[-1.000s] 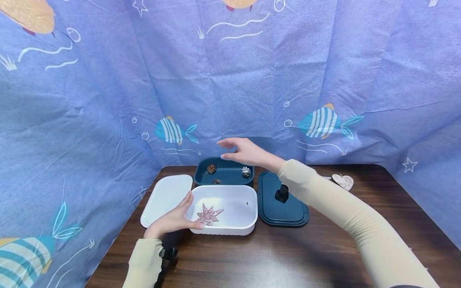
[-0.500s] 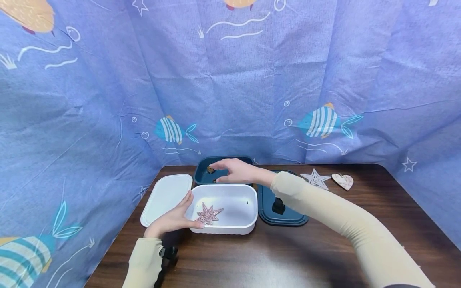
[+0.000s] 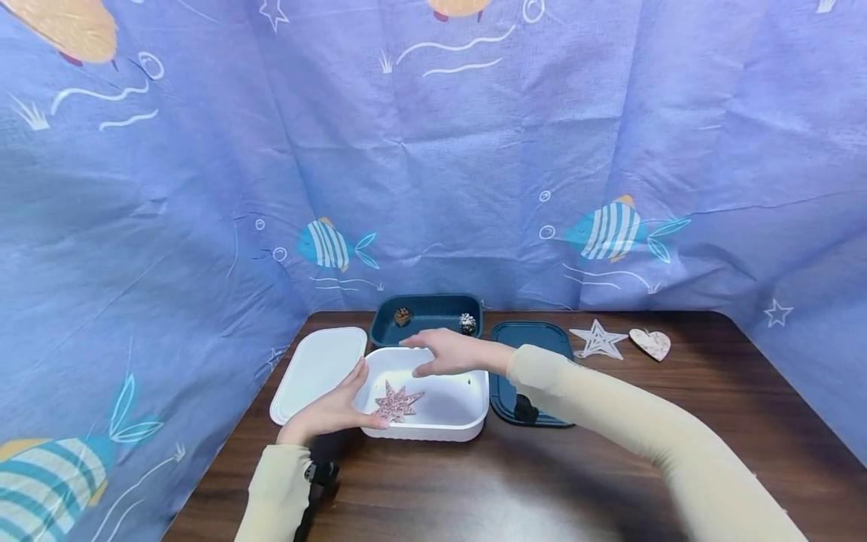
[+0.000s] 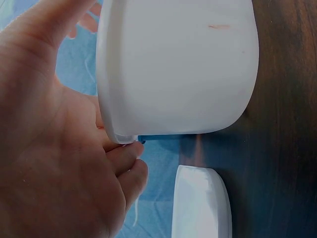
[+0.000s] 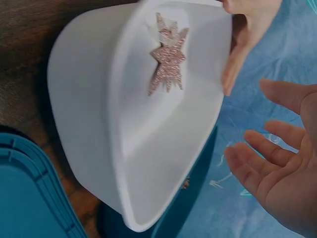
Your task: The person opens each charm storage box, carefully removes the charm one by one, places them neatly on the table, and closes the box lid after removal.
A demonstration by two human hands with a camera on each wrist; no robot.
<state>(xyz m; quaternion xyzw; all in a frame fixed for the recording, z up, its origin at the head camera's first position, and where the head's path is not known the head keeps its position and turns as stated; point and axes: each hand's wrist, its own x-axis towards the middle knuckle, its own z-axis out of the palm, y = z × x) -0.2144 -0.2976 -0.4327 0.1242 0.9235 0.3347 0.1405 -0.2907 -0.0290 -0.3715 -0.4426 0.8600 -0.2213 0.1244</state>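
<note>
A white box (image 3: 433,433) stands on the table with a pink glittery star (image 3: 396,402) lying in its left half. My left hand (image 3: 332,412) holds the box's left end, thumb along the near rim and fingers at the far left corner. In the left wrist view, those fingers (image 4: 130,171) bend at the rim. My right hand (image 3: 450,352) hovers over the box's far side, fingers apart and relaxed. Nothing lies in that hand in the right wrist view. Behind stands a dark teal box (image 3: 436,307) with a brown pinecone (image 3: 403,316) and a white-tipped pinecone (image 3: 467,324).
A white lid (image 3: 318,373) lies left of the boxes, and a teal lid (image 3: 508,376) on the right, partly under my right forearm. Farther right are a white openwork star (image 3: 599,341) and a pale heart (image 3: 652,343). A blue fish-print cloth (image 3: 440,188) hangs behind the table.
My right hand has come down and nearer, from above the teal box to above the white box. The left hand keeps its place on the white box. The head view has shifted slightly.
</note>
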